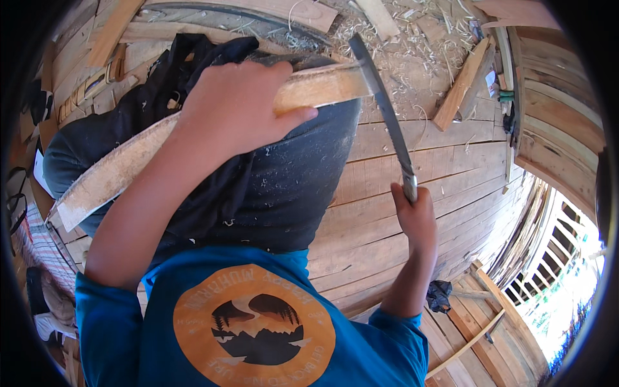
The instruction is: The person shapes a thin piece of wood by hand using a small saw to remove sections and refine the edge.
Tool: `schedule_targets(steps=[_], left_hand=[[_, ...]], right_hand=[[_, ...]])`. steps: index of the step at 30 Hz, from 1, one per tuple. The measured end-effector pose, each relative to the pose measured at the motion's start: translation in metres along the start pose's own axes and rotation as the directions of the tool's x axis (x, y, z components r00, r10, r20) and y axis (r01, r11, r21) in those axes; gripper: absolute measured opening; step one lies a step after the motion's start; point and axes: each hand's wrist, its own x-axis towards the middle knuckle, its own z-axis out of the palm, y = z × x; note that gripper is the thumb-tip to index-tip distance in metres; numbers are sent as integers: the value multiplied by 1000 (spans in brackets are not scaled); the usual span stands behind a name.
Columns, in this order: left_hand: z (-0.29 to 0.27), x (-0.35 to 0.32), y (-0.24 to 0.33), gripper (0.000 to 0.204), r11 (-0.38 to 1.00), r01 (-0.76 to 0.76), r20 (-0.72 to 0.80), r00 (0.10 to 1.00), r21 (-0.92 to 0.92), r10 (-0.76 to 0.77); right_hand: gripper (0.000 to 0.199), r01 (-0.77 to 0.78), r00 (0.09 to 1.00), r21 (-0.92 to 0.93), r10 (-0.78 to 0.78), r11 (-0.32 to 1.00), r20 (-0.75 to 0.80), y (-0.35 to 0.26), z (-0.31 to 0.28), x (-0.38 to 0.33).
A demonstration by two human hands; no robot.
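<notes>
A long, curved strip of pale wood (122, 164) lies slantwise across my lap, its near end at the lower left and its far end towards the upper right. My left hand (242, 106) is closed around it from above, thumb along the near side, the other fingers mostly hidden. My right hand (416, 216) grips the short grey handle of a long, narrow dark-bladed tool (393, 122). The blade stands away from me and crosses the strip's far end, apparently touching it; whether its edge is toothed I cannot tell.
Wood shavings (406, 58) litter the plank floor (412, 155) ahead. Loose boards (461, 87) lie at the far right, beside a wooden plank structure (558, 109). More wood pieces (116, 32) lie at the far left. A black plastic bag (440, 295) sits near my right elbow.
</notes>
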Motion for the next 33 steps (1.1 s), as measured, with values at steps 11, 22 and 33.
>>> schedule_targets(steps=[11,22,33], left_hand=[[-11,-1,-1,55,999,15,24,1000,-34,-14],[-6,-4,4,54,1000,-10,23,1000,-4,10],[-8,1,-7,54,1000,10,18,1000,-18,-9]], right_hand=[[42,131,991,41,-132,991,24,-37,5,49],[41,94,996,46,-94,994,-13,-24,5,23],[44,35,997,15,-36,999,63,-23,-7,36]])
